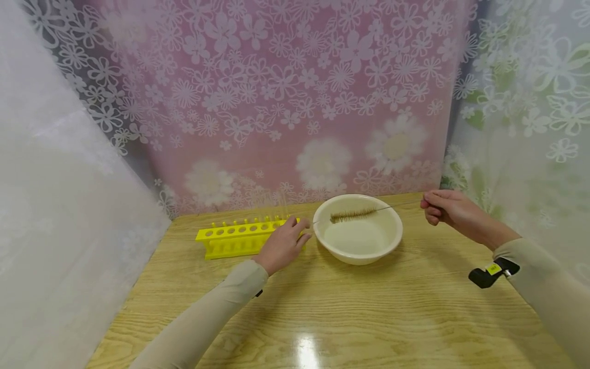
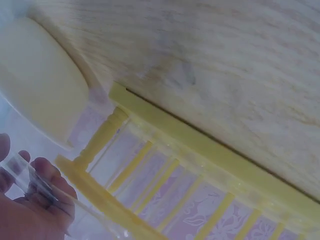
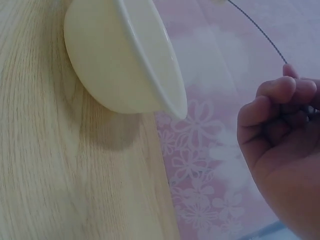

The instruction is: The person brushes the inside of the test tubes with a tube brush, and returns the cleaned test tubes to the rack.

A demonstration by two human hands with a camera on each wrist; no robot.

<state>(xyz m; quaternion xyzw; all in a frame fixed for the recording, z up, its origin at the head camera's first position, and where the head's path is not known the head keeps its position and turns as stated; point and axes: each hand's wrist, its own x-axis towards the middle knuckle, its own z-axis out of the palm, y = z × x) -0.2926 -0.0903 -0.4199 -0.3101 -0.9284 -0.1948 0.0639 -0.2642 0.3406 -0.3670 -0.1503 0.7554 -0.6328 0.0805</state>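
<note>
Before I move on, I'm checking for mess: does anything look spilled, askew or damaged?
Nothing clearly stands out. The yellow rack stands upright, the bowl sits level, and the right hand holds the brush over it. The bright patch on the near tabletop looks like glare, not a spill.

Over one counter (image 1: 345,318) are two hands: the left hand (image 1: 281,245) holds one clear tube (image 2: 18,166), the right hand (image 1: 456,210) one brush (image 1: 354,216). One bowl (image 1: 357,258) stands between them. Beside the left hand, one yellow rack (image 1: 230,250) shows at least seven holes (image 1: 231,231); several standing tubes (image 1: 272,202) beyond that hand are too faint to count.
</note>
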